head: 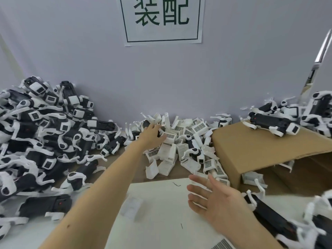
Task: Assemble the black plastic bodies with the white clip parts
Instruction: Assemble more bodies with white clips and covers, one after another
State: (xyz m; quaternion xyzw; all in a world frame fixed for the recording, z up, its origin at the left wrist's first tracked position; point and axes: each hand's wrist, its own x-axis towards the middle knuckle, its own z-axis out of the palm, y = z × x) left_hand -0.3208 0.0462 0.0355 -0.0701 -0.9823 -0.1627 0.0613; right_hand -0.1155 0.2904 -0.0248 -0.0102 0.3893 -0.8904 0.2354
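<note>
At an assembly bench below a wall sign (162, 19), the left hand (151, 134) is stretched out over the heap of white clips (179, 144) at the back of the table, its fingers curved down onto the parts; whether a clip is actually gripped cannot be told, since the fingertips are hidden among the pieces. The right hand (213, 196) is held open and empty above a white sheet (161, 212), fingers spread and slightly blurred.

The black bodies (41, 205) are seen piled at the left, many with white parts already fitted, and more are stacked at the right on and beside a cardboard box (255, 148). One long black body (273, 216) lies just beside the right hand.

The clips are judged to be light, thin-walled moulded plastic: stiff enough to be pinched, but with slender curved arms and grilled faces that could be bent or snapped if squeezed hard. A hold across the solid boxy sides is likely to be safest, with the arms left free. Because the clips lie tangled, neighbours may be dragged along when one is lifted. The bodies look heavier and rigid, with smooth faces that may be slippery; a wrap round the middle of the long housing is thought best, so that a clip can be pressed on from the end.
</note>
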